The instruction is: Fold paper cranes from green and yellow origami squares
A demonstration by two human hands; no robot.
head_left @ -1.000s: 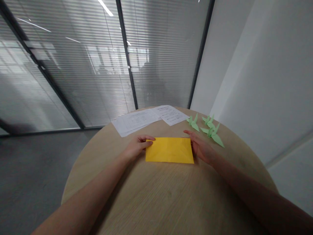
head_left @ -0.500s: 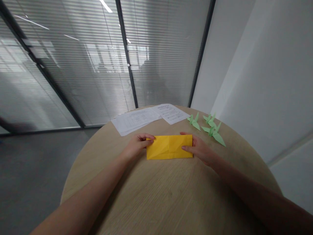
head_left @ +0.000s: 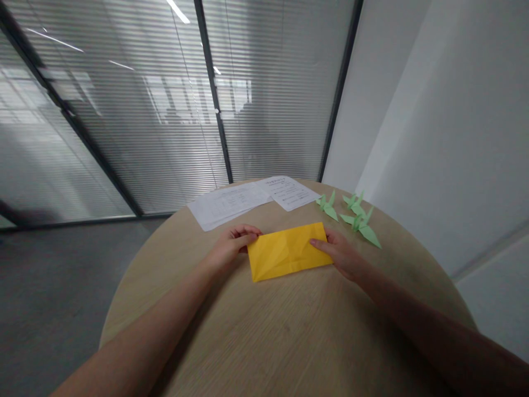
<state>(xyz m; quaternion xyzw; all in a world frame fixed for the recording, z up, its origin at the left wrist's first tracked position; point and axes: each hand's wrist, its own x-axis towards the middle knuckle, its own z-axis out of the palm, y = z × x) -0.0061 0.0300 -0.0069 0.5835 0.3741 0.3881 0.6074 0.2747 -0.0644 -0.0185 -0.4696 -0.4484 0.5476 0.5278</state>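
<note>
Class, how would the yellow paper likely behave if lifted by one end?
The yellow paper looks thin, so it's probably light. Its lower edge runs nearly straight toward the right hand, suggesting some stiffness. It looks faintly creased, so it may bend there.

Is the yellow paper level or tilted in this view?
Tilted: the yellow paper slopes upward in the picture from the left hand to the right hand.

Left hand (head_left: 233,243), right hand (head_left: 344,253) hold yellow paper (head_left: 285,253) — cranes (head_left: 357,222) nearby

Creased yellow paper rectangle (head_left: 287,253), slightly slanted over the tabletop (head_left: 256,336)
</note>
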